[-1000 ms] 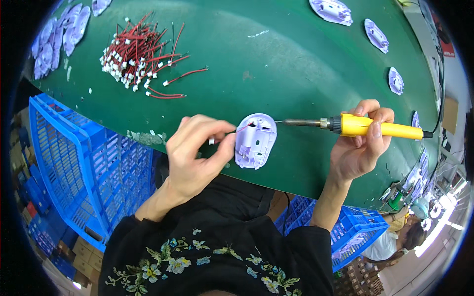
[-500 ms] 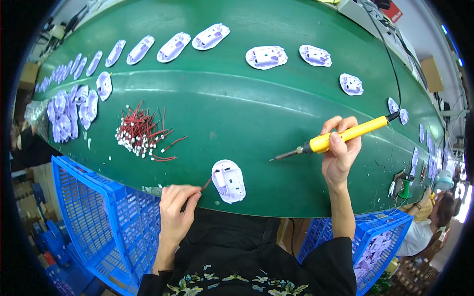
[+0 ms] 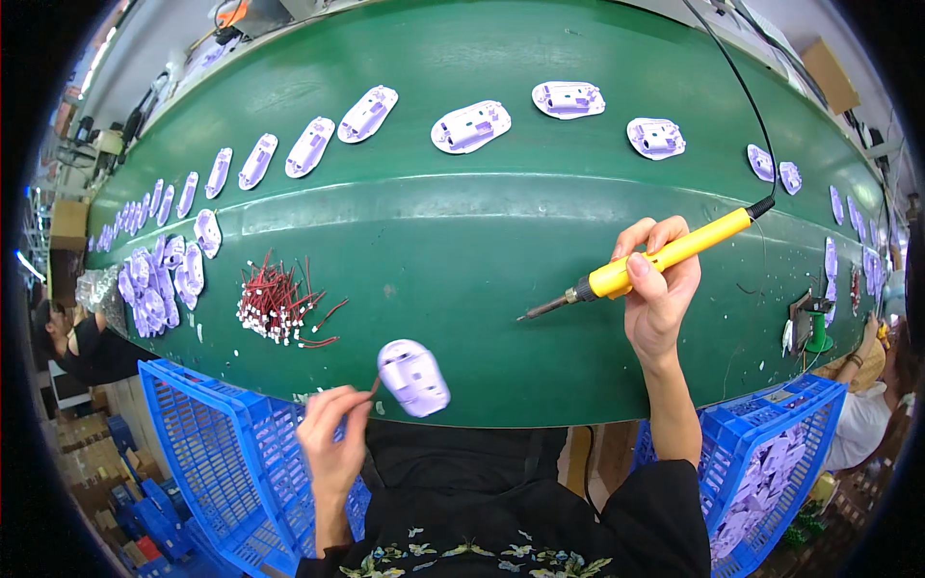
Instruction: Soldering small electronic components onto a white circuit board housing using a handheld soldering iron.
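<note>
My left hand pinches a thin dark red wire at the table's near edge. That wire runs to the side of a pale lilac oval plastic housing, which looks slightly blurred and tilted. Whether the housing rests fully on the table, I cannot tell. My right hand grips a yellow soldering iron like a pen. Its metal tip points left and down, above the green table and apart from the housing. A black cord leads from the iron's rear end up to the far side.
A heap of red wires with white connectors lies left of centre. Beyond it sit piled housings, and a row of housings curves along the far strip. Blue crates stand below the near edge. A green spool is at right.
The view has turned and shifted. My left hand has moved left with the wire, and the housing has come along and tipped. My right hand keeps the soldering iron in nearly the same pose.
</note>
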A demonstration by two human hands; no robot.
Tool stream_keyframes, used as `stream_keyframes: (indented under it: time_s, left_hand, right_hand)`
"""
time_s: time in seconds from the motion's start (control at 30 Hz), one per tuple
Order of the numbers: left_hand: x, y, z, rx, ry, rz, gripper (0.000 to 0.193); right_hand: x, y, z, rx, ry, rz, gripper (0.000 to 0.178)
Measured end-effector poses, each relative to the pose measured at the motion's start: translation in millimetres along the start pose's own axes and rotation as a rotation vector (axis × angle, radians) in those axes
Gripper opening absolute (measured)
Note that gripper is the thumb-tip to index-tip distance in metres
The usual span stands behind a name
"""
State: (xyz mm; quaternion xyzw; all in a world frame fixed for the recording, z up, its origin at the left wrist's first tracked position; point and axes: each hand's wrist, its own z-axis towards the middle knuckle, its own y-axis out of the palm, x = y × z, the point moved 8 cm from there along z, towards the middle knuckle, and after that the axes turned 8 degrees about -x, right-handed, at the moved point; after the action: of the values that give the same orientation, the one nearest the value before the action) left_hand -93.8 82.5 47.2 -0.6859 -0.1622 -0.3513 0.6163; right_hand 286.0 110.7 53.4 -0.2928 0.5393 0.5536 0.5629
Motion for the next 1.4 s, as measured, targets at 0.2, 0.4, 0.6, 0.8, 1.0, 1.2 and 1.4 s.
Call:
stream_keyframes:
  time_s: [0.2, 0.4, 0.6, 0.8, 1.0, 1.2, 1.4]
  left_hand:
    - [-30, -175, -95, 0.572, -0.238, 0.451, 0.011]
    - [-67, -234, -120, 0.743, -0.46, 1.152, 0.02]
    - [-27, -132, 61, 0.568, 0.035, 0.283, 0.018]
    - [137, 78, 281, -0.115, 0.656, 0.06, 0.035]
    - [165, 188, 361, -0.313, 0.66, 0.379, 0.041]
    - [185, 117, 324, -0.355, 0.931, 0.163, 0.038]
    - [108, 24, 206, -0.518, 0.686, 0.249, 0.045]
  right_hand:
    - [4, -4, 1, 0.019, 0.028, 0.041, 0.028]
    - [-3, -3, -2, -0.015, 0.003, 0.051, 0.029]
    - [7, 12, 2, -0.065, 0.013, 0.134, 0.032]
    - [20, 10, 7, -0.147, 0.069, 0.189, 0.036]
    - [41, -5, 14, -0.135, 0.212, 0.22, 0.036]
    - [40, -32, 20, -0.041, 0.233, 0.237, 0.033]
    - [49, -35, 19, -0.018, 0.209, 0.156, 0.032]
